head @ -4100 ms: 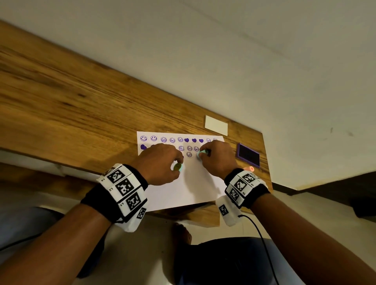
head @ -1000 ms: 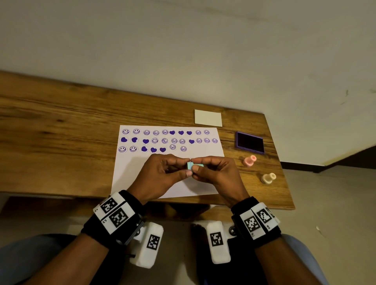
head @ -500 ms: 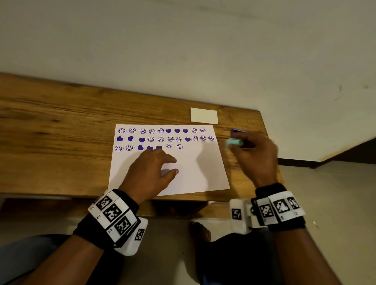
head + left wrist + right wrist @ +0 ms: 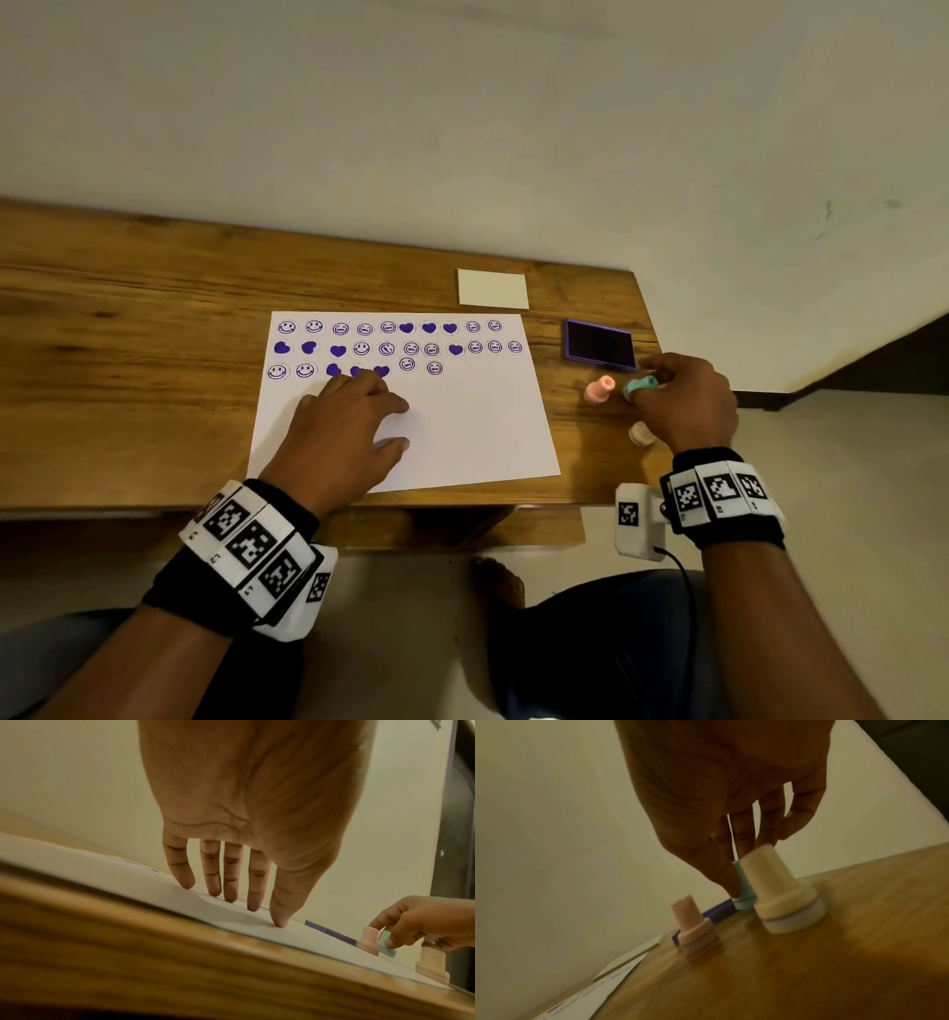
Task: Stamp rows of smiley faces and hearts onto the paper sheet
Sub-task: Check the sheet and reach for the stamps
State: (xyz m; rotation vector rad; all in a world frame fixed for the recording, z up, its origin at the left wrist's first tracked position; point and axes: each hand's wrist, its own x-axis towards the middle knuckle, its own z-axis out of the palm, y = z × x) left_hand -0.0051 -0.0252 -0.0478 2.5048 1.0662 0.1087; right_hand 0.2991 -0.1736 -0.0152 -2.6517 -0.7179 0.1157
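Note:
The white paper sheet [image 4: 462, 426] lies on the wooden table [image 4: 128, 329], with three rows of purple smileys and hearts along its far edge. My left hand [image 4: 354, 411] rests on the sheet with fingers spread and fingertips [image 4: 253, 906] pressing it down. My right hand [image 4: 683, 395] pinches a small teal stamp [image 4: 639, 385] to the right of the sheet, its base low over the wood [image 4: 743, 902]. A pink stamp [image 4: 598, 389] stands just left of it. A cream stamp [image 4: 641, 435] stands nearer me, partly under the hand.
A purple ink pad [image 4: 600, 345] lies open beyond the stamps, near the table's right edge. A small white card [image 4: 493, 289] lies behind the sheet. The table's front edge runs just below my wrists, and a wall rises behind the table.
The teal stamp went from both hands over the sheet to the right hand alone. That hand carried it right to the ink pad, then back toward me beside the pink stamp. My left hand settled flat on the paper.

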